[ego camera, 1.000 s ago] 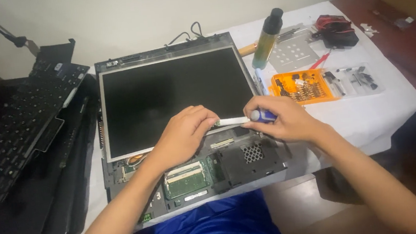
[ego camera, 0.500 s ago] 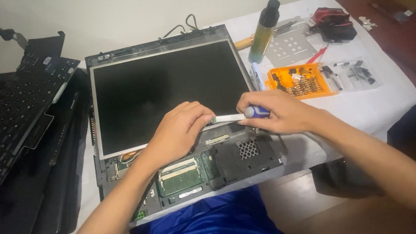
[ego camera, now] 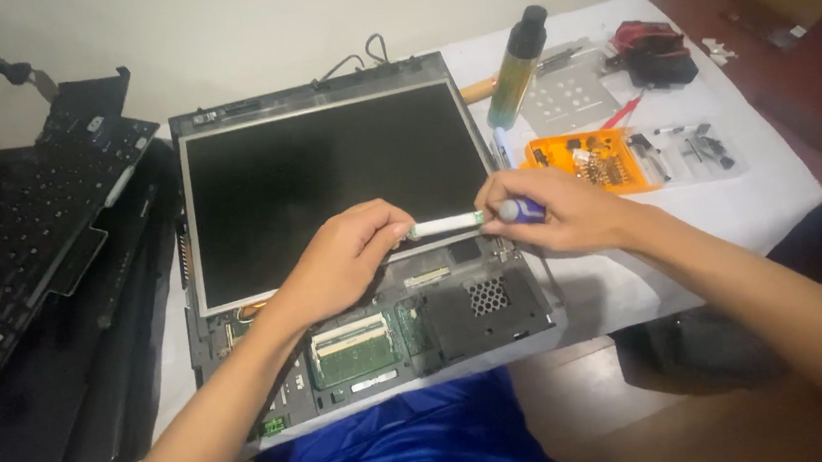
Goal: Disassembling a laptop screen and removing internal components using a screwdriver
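1. The left hand (ego camera: 349,256) pinches a white stick (ego camera: 445,224) above the laptop (ego camera: 361,344).
2. The right hand (ego camera: 558,216) grips a blue-handled screwdriver (ego camera: 520,210), meeting the stick's right end.
3. An orange bit case (ego camera: 588,161) lies far right on the table (ego camera: 775,199).

Table with white cover: items lying on it

The table (ego camera: 775,194), covered in white, carries an opened laptop (ego camera: 352,236) with its dark screen panel flat and bare circuit boards at the near edge. To the laptop's right: an upright bottle with a black cap (ego camera: 516,65), a perforated metal plate (ego camera: 568,96), an orange tray of small parts (ego camera: 591,161), a clear lid (ego camera: 701,148) and a red-and-black pouch (ego camera: 655,49). At left lies a detached black keyboard (ego camera: 17,256).
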